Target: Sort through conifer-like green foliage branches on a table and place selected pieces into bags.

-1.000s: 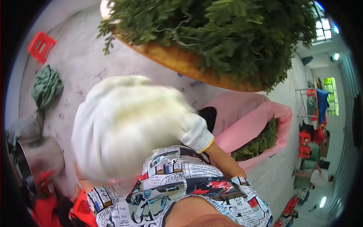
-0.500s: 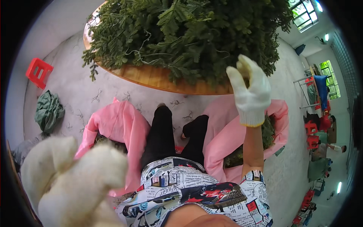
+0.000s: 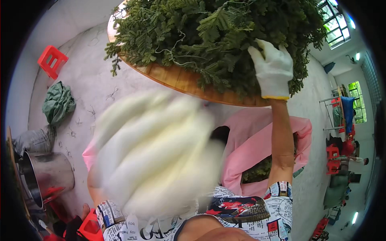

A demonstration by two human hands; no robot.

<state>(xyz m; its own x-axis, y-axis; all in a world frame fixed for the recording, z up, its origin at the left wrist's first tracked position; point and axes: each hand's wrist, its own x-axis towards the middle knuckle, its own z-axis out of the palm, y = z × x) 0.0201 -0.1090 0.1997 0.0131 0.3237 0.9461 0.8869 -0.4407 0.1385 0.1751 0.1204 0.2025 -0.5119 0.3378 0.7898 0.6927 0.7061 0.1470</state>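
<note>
A heap of feathery green leaves (image 3: 217,36) fills a round wooden tray (image 3: 181,80). The gloved right hand (image 3: 272,68), arm stretched up, presses spread fingers (image 3: 257,56) into the heap's near edge. The gloved left hand (image 3: 155,154) blurs close to the camera, fingers unclear

Pale concrete floor (image 3: 92,80) underfoot, scattered with stray twigs. A red plastic stool (image 3: 51,61) sits far left, a crumpled green cloth (image 3: 58,103) nearby, a steel pot (image 3: 46,173) lower left. Bright windows (image 3: 335,24) glow upper right, red stools (image 3: 333,158) beyond.
</note>
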